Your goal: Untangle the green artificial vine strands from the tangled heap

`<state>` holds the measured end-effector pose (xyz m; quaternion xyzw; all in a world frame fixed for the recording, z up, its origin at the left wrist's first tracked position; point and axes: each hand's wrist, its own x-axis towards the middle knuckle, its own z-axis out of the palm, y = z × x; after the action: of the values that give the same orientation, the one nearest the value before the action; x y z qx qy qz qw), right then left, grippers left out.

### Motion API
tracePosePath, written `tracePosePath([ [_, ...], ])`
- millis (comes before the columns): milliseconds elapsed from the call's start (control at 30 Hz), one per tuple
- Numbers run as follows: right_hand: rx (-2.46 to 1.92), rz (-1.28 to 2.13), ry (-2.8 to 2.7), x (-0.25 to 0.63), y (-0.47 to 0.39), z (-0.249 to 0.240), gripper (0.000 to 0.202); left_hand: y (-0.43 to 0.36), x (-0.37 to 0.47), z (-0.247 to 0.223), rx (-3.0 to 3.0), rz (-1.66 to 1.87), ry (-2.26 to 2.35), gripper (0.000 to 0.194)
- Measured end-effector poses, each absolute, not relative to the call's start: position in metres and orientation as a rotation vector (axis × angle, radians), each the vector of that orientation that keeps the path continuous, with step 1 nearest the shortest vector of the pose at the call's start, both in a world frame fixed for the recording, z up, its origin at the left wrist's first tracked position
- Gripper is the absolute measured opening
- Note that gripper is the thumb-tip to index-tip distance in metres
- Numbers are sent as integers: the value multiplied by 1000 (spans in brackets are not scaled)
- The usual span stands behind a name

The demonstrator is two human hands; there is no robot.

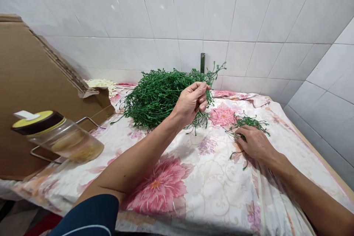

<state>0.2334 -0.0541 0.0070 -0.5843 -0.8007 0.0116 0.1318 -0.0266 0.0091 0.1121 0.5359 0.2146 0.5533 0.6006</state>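
My left hand [193, 100] is raised in front of a big heap of thin green plastic stems [157, 96], its fingers pinched on a green sprig [215, 73] whose branched tips stick up above the fingertips. To the right, my right hand [253, 140] rests low on the flowered cloth [218, 173], fingers curled at a small pile of green stems [250, 122]. Some stems poke out beneath its fingers; whether it grips any is hidden. A few loose stem ends hang below my left hand.
On the left, a clear jar [74, 143] with a yellow and black lid leans before a cardboard box [30, 92]. Pale pieces [103, 85] lie behind the box. A tiled wall [190, 14] closes off the back, with a dark metal strip [202, 62] against it.
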Motion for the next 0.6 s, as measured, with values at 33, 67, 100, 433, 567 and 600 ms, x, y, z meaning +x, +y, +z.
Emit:
tracePosePath([
  [33, -1672, 39, -2327, 235, -54, 7, 24, 8, -28, 113, 1263, 1236, 499, 24],
  [67, -1645, 45, -2335, 237, -53, 7, 25, 6, -29, 115, 1291, 1182, 506, 25],
  [100, -1618, 50, -2345, 240, -53, 7, 27, 5, -30, 116, 1326, 1128, 517, 26],
  [433, -1553, -104, -2026, 254, -50, 19, 30, -17, -27, 125, 1640, 797, 652, 30],
  [567, -1387, 264, -1751, 244, -58, 34, 25, -24, -24, 124, 1717, 686, 673, 32],
  [600, -1334, 422, -1691, 242, -60, 37, 28, -24, -23, 123, 1739, 665, 663, 32],
])
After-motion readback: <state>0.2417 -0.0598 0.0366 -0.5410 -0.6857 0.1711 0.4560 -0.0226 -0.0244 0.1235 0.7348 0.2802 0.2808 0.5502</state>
